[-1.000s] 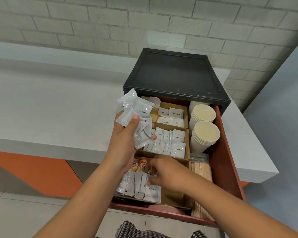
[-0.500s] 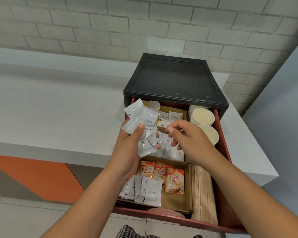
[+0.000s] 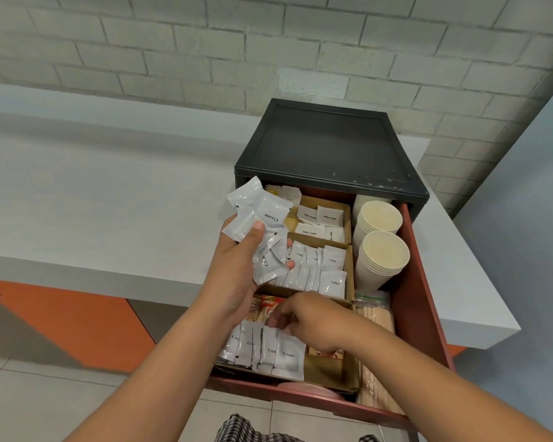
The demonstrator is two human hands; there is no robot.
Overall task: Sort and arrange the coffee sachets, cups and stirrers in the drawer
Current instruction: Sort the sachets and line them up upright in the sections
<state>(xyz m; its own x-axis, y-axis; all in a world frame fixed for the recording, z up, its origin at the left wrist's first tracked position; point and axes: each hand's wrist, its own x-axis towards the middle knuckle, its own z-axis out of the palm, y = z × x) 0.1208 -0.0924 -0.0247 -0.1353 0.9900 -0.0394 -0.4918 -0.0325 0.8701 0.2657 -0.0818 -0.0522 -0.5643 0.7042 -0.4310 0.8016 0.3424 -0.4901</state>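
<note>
**Fingers [image 3: 284, 314] of the right hand [image 3: 316, 323] pinch the Cream sachet row [image 3: 268, 350]**

That row stands upright in the nearest cardboard compartment of the drawer [image 3: 411, 282], and the curled fingertips close together on its top edge. Just above, the left hand [image 3: 243, 266] grips a fanned bundle of Cream sachets [image 3: 262, 224], thumb clamped over the front, fingers behind. Beyond lie the Coffee sachets [image 3: 320, 272], then the White Sugar sachets [image 3: 320, 218]. Along the drawer's right side, bagged stirrers [image 3: 375, 317] lie near, with two stacks of paper cups [image 3: 380, 253] farther back. The black cabinet [image 3: 329, 145] sits on a grey counter [image 3: 109, 202].
</note>
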